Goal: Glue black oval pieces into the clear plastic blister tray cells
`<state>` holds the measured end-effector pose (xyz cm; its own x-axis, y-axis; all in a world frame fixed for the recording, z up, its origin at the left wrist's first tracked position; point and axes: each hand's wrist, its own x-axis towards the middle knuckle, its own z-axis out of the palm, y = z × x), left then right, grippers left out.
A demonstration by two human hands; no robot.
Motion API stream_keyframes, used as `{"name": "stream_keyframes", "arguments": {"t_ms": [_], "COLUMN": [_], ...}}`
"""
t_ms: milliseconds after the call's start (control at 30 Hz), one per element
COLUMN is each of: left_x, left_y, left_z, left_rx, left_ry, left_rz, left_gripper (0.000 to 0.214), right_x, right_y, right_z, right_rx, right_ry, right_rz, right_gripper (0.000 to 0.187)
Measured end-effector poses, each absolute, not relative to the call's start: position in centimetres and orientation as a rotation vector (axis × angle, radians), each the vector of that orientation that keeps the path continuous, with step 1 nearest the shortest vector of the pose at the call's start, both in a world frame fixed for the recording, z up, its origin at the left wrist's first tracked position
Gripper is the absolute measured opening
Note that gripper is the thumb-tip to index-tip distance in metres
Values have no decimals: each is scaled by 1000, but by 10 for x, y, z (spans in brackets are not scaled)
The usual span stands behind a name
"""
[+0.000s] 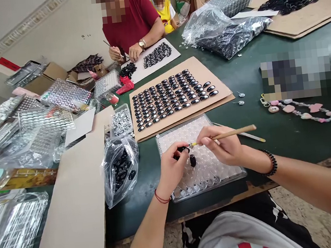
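My left hand (172, 166) pinches a small black oval piece (183, 149) over a clear blister tray (236, 173) near the table's front edge. My right hand (223, 145) grips a thin wooden brush (228, 134), its tip touching that piece. A second black piece (192, 160) lies on the tray just below. Beyond the tray, a brown cardboard sheet (224, 90) carries rows of several glossy black ovals (171, 97).
A plastic bag of black pieces (120, 170) lies left of the tray, beside a large cardboard sheet (77, 212). Stacked blister trays (47, 120) crowd the left. Across the green table (287, 134) a person in red works with a brush. A bead chain (300, 110) lies right.
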<state>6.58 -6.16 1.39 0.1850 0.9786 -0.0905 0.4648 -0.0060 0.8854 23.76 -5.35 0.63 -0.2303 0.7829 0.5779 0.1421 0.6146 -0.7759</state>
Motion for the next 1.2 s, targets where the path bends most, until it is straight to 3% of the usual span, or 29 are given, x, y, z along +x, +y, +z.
{"name": "stream_keyframes", "arguments": {"t_ms": [400,1200], "left_x": [65,65], "left_y": [-61,-61], "left_z": [11,13], "left_rx": [1909,1621], "left_ry": [1462,1422], "left_rz": [695,772], "left_gripper": [23,22], "right_x": [235,230], "right_y": [-52,-58], "right_z": [0,-1], "right_rx": [-877,-813], "right_ry": [-2100,-2138], "right_rz": [543,503], "right_gripper": [24,25]}}
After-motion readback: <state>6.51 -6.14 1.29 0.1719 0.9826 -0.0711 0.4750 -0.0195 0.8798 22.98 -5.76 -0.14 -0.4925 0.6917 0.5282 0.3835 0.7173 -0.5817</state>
